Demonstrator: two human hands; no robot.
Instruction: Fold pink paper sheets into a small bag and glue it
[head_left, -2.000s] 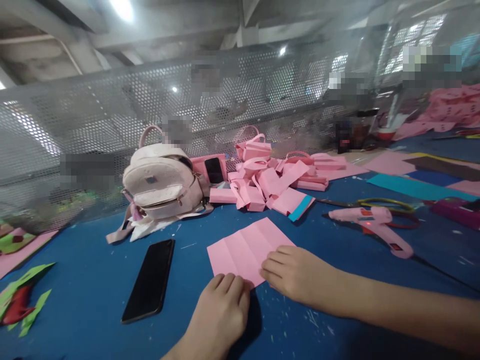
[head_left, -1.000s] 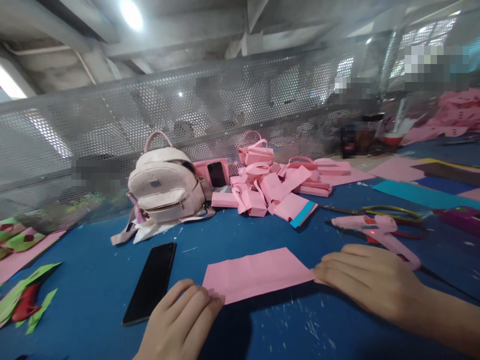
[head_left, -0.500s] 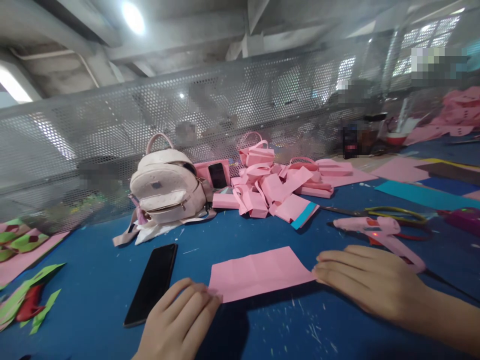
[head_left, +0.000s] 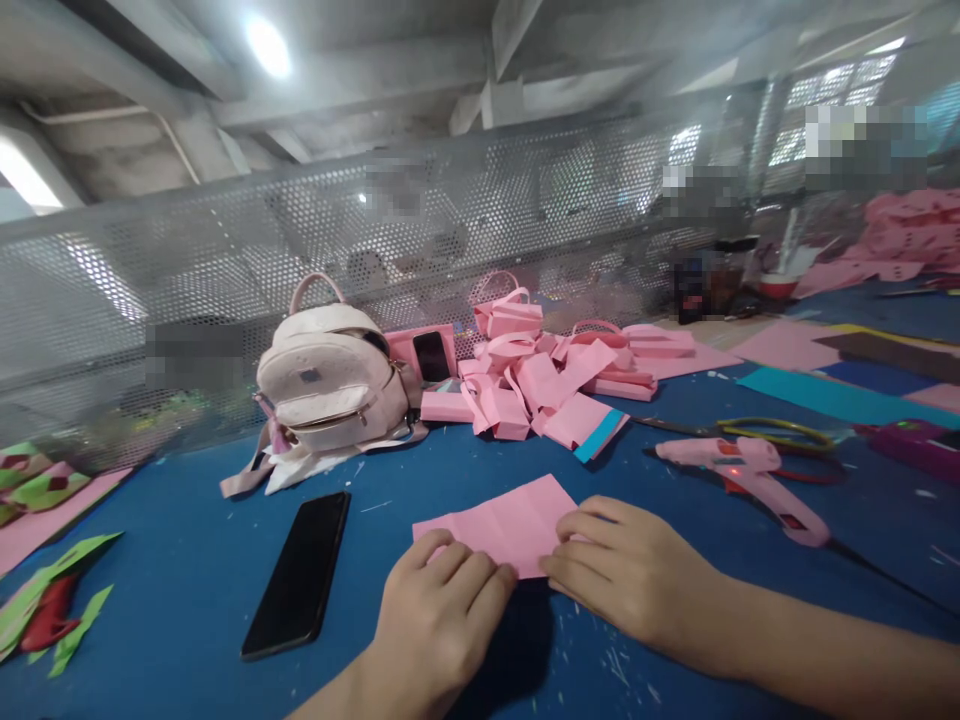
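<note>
A creased pink paper strip (head_left: 517, 515) is held between my two hands, just above the blue table (head_left: 405, 470). My left hand (head_left: 450, 600) is closed on its near edge, toward the left, with the thumb out of sight underneath. Gripping the right part of the strip, my right hand (head_left: 622, 565) has its fingers bent over the paper. A narrow gap parts the fingertips of the two hands. To the left of my left hand lies a black phone (head_left: 298, 575). Beyond my right hand rests a pink glue gun (head_left: 739, 465) with a small red light glowing.
Behind the strip is a heap of folded pink paper pieces (head_left: 525, 380), beside a pale backpack (head_left: 326, 370). Yellow-handled scissors (head_left: 780, 432) lie behind the glue gun. Green scraps (head_left: 82, 610) are at far left. A perforated metal screen (head_left: 465, 210) runs along the back.
My hands have come closer together along the strip. The left moved right and the right moved left, each now covering more of the paper. The view shifted slightly.
</note>
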